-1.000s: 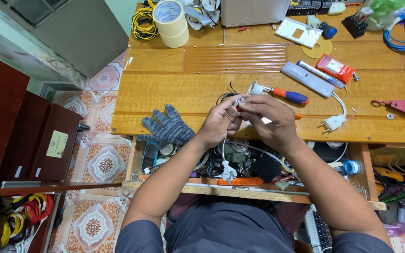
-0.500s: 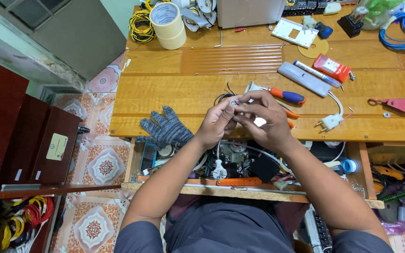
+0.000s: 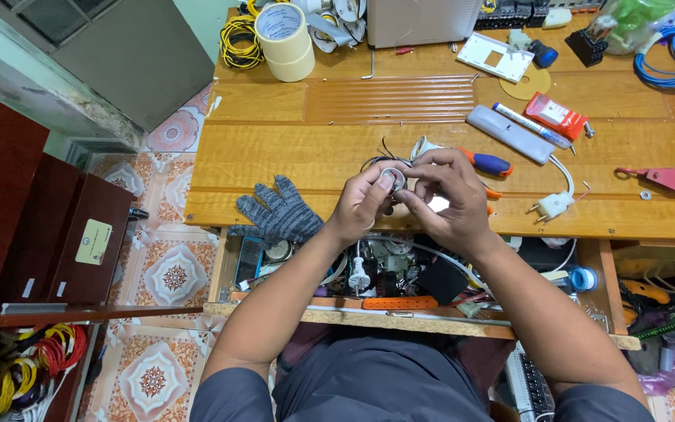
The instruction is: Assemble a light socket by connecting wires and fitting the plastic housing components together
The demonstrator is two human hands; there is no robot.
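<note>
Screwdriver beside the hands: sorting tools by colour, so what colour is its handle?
Blue and orange handle, screwdriver, head view.

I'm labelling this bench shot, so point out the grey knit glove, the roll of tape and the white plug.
Grey knit glove [image 3: 281, 212], head view, on the palm.
Roll of tape [image 3: 284, 35], head view, on its outer side wall.
White plug [image 3: 554, 205], head view, on the plug body.

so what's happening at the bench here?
A person at a wooden workbench holds a small round metal-rimmed part between both hands: left hand and right hand meet over the bench's front edge, fingertips pinching it. Thin dark wires run out behind it. A grey knit glove lies to the left, a screwdriver with an orange and blue handle and a white plug to the right. An open drawer of parts sits below.
</note>
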